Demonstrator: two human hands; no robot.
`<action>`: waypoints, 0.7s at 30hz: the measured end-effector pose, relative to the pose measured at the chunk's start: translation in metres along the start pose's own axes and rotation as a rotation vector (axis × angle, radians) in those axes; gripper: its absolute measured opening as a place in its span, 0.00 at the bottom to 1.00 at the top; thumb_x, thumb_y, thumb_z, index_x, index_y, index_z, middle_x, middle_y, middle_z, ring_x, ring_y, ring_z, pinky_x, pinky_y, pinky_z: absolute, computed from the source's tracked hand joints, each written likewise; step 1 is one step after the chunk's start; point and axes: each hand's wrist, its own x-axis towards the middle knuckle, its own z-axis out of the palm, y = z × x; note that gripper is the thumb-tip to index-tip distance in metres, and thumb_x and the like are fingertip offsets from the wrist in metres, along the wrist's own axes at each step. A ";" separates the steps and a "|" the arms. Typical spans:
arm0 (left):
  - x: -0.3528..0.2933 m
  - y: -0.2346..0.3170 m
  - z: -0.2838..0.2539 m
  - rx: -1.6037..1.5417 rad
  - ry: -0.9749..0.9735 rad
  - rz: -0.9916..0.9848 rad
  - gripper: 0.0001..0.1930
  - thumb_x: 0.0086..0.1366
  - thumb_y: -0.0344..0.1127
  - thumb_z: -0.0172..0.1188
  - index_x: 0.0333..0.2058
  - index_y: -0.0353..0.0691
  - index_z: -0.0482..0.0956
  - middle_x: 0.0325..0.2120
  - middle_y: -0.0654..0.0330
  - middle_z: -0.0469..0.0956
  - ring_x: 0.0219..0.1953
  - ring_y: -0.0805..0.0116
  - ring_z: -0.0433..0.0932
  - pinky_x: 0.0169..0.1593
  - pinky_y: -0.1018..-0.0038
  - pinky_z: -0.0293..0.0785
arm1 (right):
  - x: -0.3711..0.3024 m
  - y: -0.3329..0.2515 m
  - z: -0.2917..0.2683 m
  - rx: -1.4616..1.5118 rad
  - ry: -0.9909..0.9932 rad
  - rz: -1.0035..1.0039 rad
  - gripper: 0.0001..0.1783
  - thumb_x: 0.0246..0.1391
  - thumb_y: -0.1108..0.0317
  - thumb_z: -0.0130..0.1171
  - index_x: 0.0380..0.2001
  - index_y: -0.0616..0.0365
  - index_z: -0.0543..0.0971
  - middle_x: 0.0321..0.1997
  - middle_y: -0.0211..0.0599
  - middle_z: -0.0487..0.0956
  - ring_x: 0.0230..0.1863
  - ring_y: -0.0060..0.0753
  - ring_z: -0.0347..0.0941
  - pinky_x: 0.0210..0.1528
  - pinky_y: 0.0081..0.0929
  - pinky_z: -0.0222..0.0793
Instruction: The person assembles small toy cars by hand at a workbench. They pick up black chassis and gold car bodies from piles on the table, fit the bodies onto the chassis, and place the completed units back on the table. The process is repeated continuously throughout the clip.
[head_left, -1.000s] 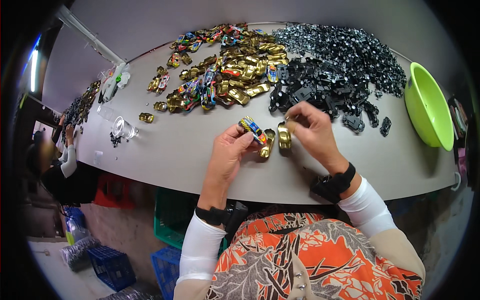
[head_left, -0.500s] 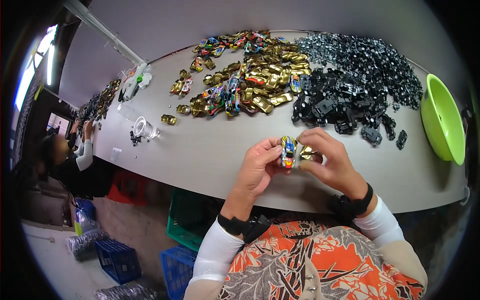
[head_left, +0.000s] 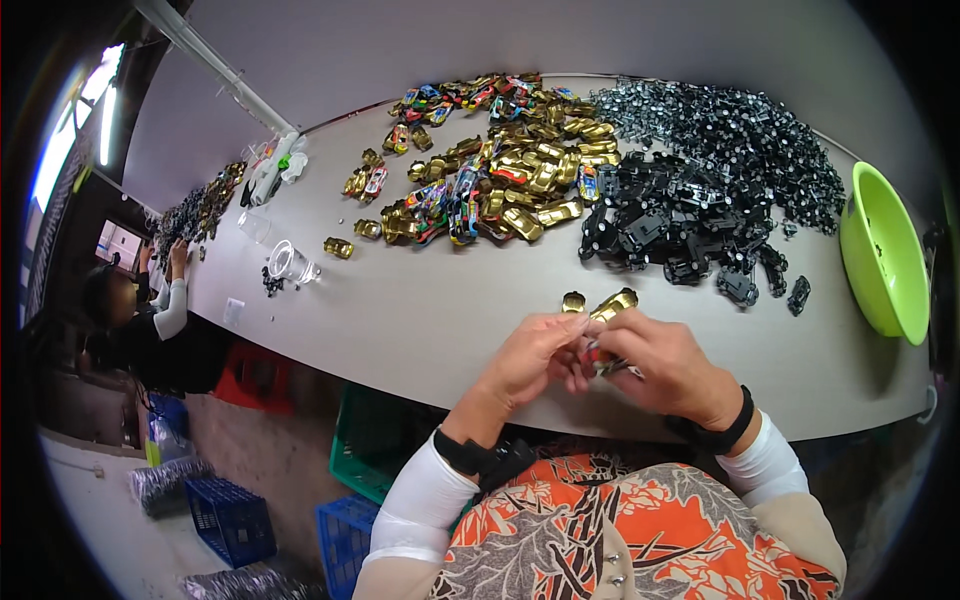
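Colourful car (head_left: 594, 355) moved bodyward, between left hand (head_left: 537, 356) and right hand (head_left: 672, 362) (part-hidden).

It looks a toy-assembly workshop — car shells (head_left: 543, 178) and black chassis (head_left: 645, 228) heaped beyond the hands (head_left: 665, 365), crates (head_left: 238, 530) lower left.

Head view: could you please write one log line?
left hand: at multicolored toy car; right hand: holding it; beyond: two gold toy cars

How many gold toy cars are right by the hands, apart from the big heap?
2: one small gold car just beyond the left hand, and a second gold car to its right, just beyond the right hand. More may be hidden under the hands.
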 end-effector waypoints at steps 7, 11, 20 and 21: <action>0.006 0.046 -0.036 0.631 0.627 0.453 0.09 0.59 0.30 0.56 0.36 0.32 0.79 0.23 0.63 0.77 0.23 0.79 0.73 0.28 0.82 0.70 | -0.032 0.025 -0.026 -0.157 -0.074 0.350 0.13 0.35 0.74 0.63 0.28 0.57 0.73 0.28 0.40 0.69 0.27 0.46 0.71 0.28 0.38 0.68; 0.030 0.047 -0.019 0.975 0.531 0.637 0.11 0.55 0.29 0.58 0.38 0.34 0.79 0.26 0.60 0.78 0.27 0.75 0.75 0.32 0.79 0.71 | -0.039 0.034 -0.024 -0.167 -0.218 0.432 0.13 0.37 0.74 0.62 0.31 0.61 0.75 0.31 0.44 0.70 0.32 0.50 0.70 0.33 0.40 0.66; 0.117 0.060 -0.008 1.239 0.623 0.666 0.13 0.51 0.28 0.61 0.37 0.31 0.77 0.26 0.56 0.79 0.28 0.68 0.78 0.34 0.75 0.75 | -0.043 0.043 -0.025 -0.100 -0.095 0.459 0.10 0.38 0.74 0.58 0.30 0.62 0.75 0.30 0.45 0.71 0.30 0.50 0.70 0.33 0.38 0.66; 0.122 0.061 -0.024 1.100 0.647 0.586 0.11 0.53 0.27 0.60 0.36 0.30 0.77 0.23 0.57 0.78 0.25 0.69 0.79 0.28 0.79 0.76 | -0.045 0.045 -0.025 -0.081 -0.050 0.445 0.11 0.38 0.74 0.58 0.30 0.62 0.75 0.30 0.44 0.71 0.29 0.48 0.70 0.32 0.36 0.66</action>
